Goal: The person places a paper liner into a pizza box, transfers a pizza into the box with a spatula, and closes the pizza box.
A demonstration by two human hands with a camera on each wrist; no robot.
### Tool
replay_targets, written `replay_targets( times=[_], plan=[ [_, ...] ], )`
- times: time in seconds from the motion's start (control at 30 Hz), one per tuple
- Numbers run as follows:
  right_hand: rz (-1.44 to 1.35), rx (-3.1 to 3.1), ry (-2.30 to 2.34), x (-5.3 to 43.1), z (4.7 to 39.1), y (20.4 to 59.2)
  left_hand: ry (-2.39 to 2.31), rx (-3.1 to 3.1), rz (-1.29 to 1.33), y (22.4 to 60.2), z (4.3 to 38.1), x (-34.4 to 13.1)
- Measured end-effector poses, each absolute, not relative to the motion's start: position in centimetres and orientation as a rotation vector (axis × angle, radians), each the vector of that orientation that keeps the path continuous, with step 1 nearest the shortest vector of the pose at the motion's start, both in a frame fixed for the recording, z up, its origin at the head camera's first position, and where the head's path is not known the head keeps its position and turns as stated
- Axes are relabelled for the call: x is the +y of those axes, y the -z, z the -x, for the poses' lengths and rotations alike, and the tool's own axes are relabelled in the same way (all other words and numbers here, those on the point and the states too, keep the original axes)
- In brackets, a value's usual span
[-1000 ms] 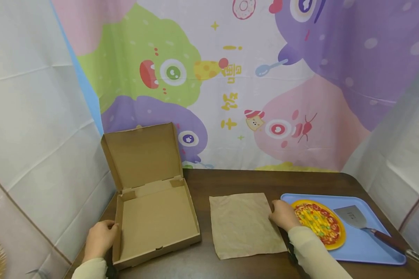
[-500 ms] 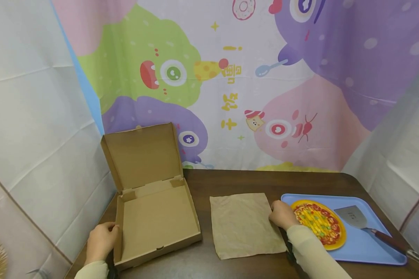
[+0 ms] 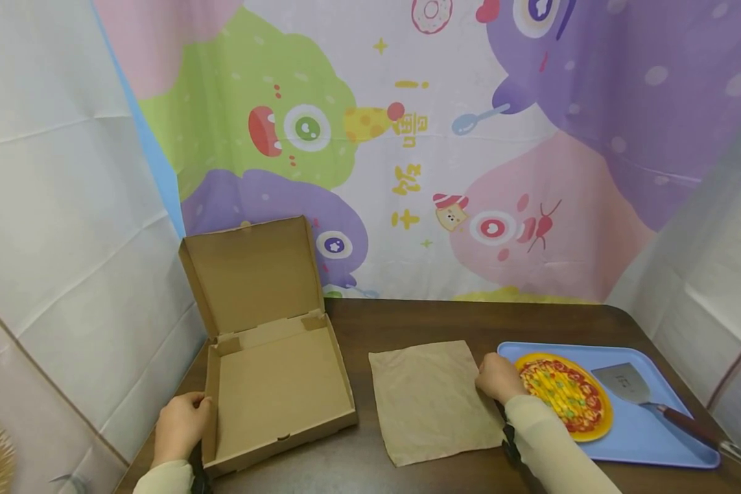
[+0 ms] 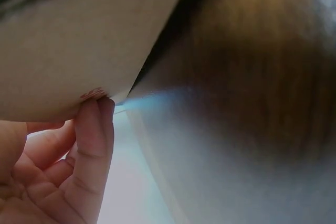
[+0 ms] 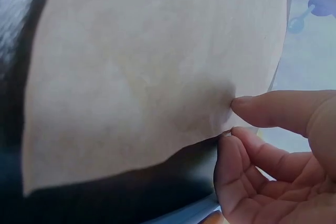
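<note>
An open cardboard pizza box (image 3: 278,398) stands on the table at the left, its lid raised. My left hand (image 3: 180,425) holds the box's left wall; in the left wrist view its curled fingers (image 4: 93,140) meet the cardboard at the edge. A square sheet of brown paper (image 3: 429,405) lies in the middle. At the sheet's right edge, my right hand (image 3: 500,379) pinches the paper between thumb and fingers (image 5: 273,109). Just right of that hand, a pizza (image 3: 571,391) with yellow and red topping lies on a blue tray (image 3: 636,439), partly hidden by the forearm.
A pizza server (image 3: 630,387) with a metal blade and brown handle lies across the tray, its handle reaching past the right rim. Behind the dark wooden table (image 3: 407,319) hangs a cartoon-printed cloth (image 3: 370,165). Pale cloth walls (image 3: 68,226) close in both sides.
The brown paper has turned slightly under my right hand, its near-left corner shifting a little toward me. My left hand and the box are almost still.
</note>
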State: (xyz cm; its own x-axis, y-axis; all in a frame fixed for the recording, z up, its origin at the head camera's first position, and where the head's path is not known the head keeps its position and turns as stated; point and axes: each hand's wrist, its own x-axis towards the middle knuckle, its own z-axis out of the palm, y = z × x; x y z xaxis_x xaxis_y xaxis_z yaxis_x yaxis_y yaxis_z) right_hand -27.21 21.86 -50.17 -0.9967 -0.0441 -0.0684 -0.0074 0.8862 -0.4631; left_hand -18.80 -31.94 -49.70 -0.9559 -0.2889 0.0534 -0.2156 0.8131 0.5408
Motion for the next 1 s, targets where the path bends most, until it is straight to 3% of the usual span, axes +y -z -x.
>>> replay_targets(
  times=[1.0],
  plan=[
    [-0.023, 3.002, 0.685, 21.60, 27.62, 50.70, 0.841, -2.860, -0.405, 49.79, 18.85, -31.95]
  ],
)
